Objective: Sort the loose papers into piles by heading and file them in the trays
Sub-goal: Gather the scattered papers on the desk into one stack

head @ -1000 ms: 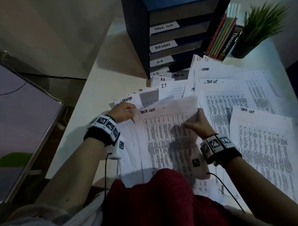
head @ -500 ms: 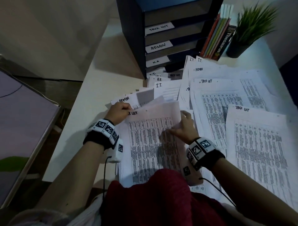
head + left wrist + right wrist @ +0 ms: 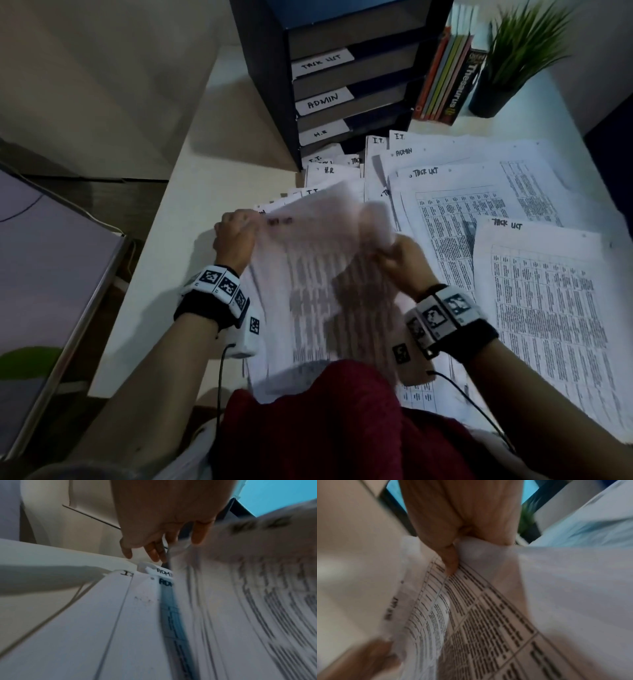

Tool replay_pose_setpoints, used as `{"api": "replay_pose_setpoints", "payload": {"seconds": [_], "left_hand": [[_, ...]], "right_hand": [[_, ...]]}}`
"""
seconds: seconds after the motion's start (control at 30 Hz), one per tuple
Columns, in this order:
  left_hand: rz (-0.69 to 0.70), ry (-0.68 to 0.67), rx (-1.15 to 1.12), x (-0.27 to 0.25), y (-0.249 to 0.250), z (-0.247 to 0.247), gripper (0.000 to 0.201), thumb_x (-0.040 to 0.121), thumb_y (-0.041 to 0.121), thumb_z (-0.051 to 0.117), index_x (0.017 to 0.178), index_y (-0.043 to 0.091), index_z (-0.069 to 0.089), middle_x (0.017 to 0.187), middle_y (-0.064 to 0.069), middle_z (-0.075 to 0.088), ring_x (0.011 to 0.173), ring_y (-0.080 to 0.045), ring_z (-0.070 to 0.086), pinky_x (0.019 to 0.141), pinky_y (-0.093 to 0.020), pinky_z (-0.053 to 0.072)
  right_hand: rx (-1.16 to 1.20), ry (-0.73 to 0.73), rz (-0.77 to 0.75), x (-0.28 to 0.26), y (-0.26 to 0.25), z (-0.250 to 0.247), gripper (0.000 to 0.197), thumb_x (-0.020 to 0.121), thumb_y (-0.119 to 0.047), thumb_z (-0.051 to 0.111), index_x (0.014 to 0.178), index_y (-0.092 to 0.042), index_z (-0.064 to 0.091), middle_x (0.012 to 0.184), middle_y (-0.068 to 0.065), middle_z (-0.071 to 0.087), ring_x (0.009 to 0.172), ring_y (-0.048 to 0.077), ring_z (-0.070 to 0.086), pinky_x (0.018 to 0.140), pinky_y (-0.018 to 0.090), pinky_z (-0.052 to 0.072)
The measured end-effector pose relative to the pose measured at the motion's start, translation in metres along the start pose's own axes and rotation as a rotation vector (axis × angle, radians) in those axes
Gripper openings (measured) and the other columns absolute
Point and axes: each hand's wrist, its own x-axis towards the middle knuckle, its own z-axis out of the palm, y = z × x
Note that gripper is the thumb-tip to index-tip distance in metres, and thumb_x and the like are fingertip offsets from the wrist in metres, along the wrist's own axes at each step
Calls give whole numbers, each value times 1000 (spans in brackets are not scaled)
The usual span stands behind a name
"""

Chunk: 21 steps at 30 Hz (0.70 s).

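Both hands held one printed sheet (image 3: 318, 274) lifted off the desk (image 3: 164, 246), its print smeared by motion blur in the head view. The left hand (image 3: 234, 236) gripped the sheet's upper left corner, the fingers curled over the edge beside a blurred heading that could not be read there; in the left wrist view the fingers (image 3: 154, 550) bent down behind the sheet's edge. The right hand (image 3: 402, 263) pinched the upper right part of the same sheet, and the right wrist view showed the thumb (image 3: 448, 559) pressed onto the printed table with the paper bunched against the fingers. Beneath and to the right, loose papers (image 3: 479, 212) lay overlapping across the desk, several headed "TASK LIST", others "ADMIN", "I.T." and "H.R." nearer the back. A dark stack of trays (image 3: 342, 85) stood at the back of the desk, its shelves labelled "TASK LIST", "ADMIN" and "H.R." from the top down, with the farthest papers reaching its base. Just right of the trays stood a row of books (image 3: 448, 82), and beside them a green plant (image 3: 520, 44) in a dark pot. Under the lifted sheet, the left wrist view showed two sheets headed "ADM" and one headed "I".
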Motion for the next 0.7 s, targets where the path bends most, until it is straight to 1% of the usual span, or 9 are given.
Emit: {"api": "replay_pose_setpoints", "payload": {"seconds": [0.07, 0.17, 0.27, 0.33, 0.4, 0.47, 0.53, 0.63, 0.7], "left_hand": [[-5, 60, -151, -3, 6, 6, 27, 89, 17, 50, 113, 6, 54, 124, -15, 47, 116, -28, 45, 99, -32, 36], [-51, 34, -175, -11, 15, 19, 34, 87, 14, 58, 117, 3, 47, 121, -14, 47, 104, -24, 51, 91, -31, 41], [-72, -241, 153, -23, 25, 36, 34, 84, 31, 62, 91, -2, 58, 98, -23, 59, 89, -30, 61, 87, -38, 48], [-56, -386, 289, -35, 32, 48, 35, 84, 34, 64, 80, 0, 60, 79, -19, 61, 72, -26, 60, 76, -34, 53], [-40, -447, 280, -49, 38, 62, 27, 84, 25, 65, 92, 0, 63, 89, -12, 66, 78, -22, 61, 68, -25, 49], [-43, -461, 146, -59, 41, 76, 29, 85, 14, 64, 111, 2, 61, 113, -14, 65, 100, -24, 62, 79, -23, 45], [-58, -366, 12, -64, 44, 78, 31, 89, 11, 58, 119, 5, 57, 122, -12, 61, 109, -25, 58, 83, -21, 41], [-100, -99, -55, -49, 34, 61, 35, 93, 10, 50, 127, 6, 51, 128, -13, 57, 116, -29, 54, 90, -25, 40], [-128, 21, 14, -35, 16, 45, 36, 91, 8, 49, 127, 6, 53, 129, -17, 55, 118, -33, 52, 97, -32, 40]], "right_hand": [[94, 161, 59, 6, 12, -24, 24, 79, -12, 60, 85, 10, 65, 80, 24, 66, 73, 22, 60, 61, 26, 40], [148, 368, 169, 12, 43, -66, 43, 65, -29, 47, 79, 9, 63, 76, 21, 64, 65, 18, 57, 55, 30, 43], [114, 502, 272, 4, 70, -102, 40, 61, -22, 45, 75, 13, 59, 70, 21, 59, 66, 16, 50, 43, 22, 35], [92, 497, 345, -7, 85, -114, 31, 69, -16, 54, 78, 13, 59, 74, 22, 58, 66, 12, 50, 38, 14, 31], [114, 462, 413, -17, 101, -112, 19, 80, -8, 58, 83, 11, 60, 76, 20, 56, 60, 7, 51, 37, 15, 35], [175, 430, 466, -24, 120, -103, 32, 79, -13, 63, 92, 16, 61, 79, 18, 56, 74, 12, 53, 44, 20, 39], [258, 429, 534, -28, 133, -96, 34, 82, -12, 64, 98, 18, 61, 74, 18, 59, 77, 17, 54, 42, 18, 40], [293, 417, 576, -28, 138, -87, 22, 79, -16, 67, 83, 5, 65, 49, 2, 57, 42, 3, 55, 39, 15, 40], [398, 420, 553, -24, 134, -80, 22, 71, -20, 73, 64, -9, 56, 41, -5, 52, 31, -1, 50, 45, 21, 43]]}}
